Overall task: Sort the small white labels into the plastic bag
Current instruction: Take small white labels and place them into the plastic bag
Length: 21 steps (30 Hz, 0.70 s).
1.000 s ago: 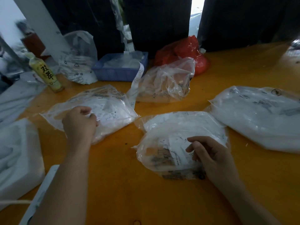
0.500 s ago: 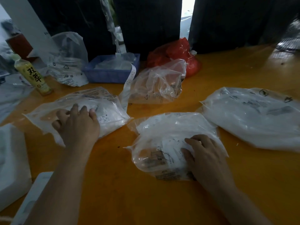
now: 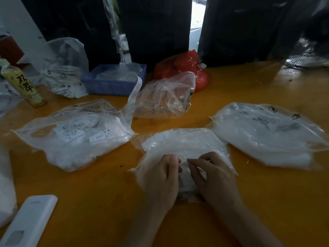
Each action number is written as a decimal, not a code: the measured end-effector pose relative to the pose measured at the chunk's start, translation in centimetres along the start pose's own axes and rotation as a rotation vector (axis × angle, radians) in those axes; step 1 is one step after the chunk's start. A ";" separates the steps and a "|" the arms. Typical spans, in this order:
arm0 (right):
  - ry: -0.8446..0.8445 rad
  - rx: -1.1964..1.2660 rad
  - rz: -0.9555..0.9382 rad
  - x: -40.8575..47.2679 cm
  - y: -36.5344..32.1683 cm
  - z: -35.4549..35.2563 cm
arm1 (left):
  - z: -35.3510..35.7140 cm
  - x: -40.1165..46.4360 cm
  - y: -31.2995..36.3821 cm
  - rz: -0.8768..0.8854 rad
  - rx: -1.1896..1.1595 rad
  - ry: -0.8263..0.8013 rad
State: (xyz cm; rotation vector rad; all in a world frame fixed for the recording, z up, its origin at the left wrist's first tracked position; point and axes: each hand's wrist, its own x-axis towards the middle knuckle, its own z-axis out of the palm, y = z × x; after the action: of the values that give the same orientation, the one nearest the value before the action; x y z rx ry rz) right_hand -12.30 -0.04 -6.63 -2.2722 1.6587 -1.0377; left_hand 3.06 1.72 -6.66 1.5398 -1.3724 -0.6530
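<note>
Clear plastic is most of what I see on the orange desk [image 3: 267, 202]. At the centre lies the plastic bag [image 3: 183, 145] I am working on, and both hands rest on its near end. My left hand [image 3: 160, 177] is curled, fingertips pinched on the film at the mouth; my right hand [image 3: 211, 177] is curled the same way, thumb and forefinger nipping the film just beside the left. Whether a label sits between the fingers, I cannot tell.

At ten o'clock from the hands is a second bag [image 3: 74, 132] with small white labels [image 3: 99, 136] inside; they carry fine black print too small to read. At two o'clock lies a fuller bag [image 3: 267, 138] of white contents, printed with round symbols. At twelve o'clock sits a crumpled bag [image 3: 165, 97], with a paper strip [image 3: 132, 97] running from it up into a blue tray [image 3: 114, 82]. Behind is a red bag [image 3: 181, 66]. At ten o'clock, far off, stands a bottle [image 3: 23, 86] with two bold black Chinese characters on a yellow label. A white device [image 3: 28, 221] lies at eight o'clock.
</note>
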 end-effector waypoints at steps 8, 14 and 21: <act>-0.092 -0.049 -0.333 0.3 0.0 -1.0 | -0.9 0.3 -1.0 -0.147 -0.228 -0.106; 0.338 -0.103 -0.067 3.9 3.1 -6.3 | -1.2 0.1 -1.4 -0.082 -0.175 -0.097; -0.349 -0.638 0.473 9.8 11.2 -10.7 | -1.2 -0.2 -1.1 0.034 -0.035 -0.086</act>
State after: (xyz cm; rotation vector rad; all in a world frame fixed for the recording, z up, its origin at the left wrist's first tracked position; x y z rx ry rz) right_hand -26.02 -10.07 0.23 -2.0054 2.4094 0.0048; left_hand 4.54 2.17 -7.19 1.4727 -1.4405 -0.7258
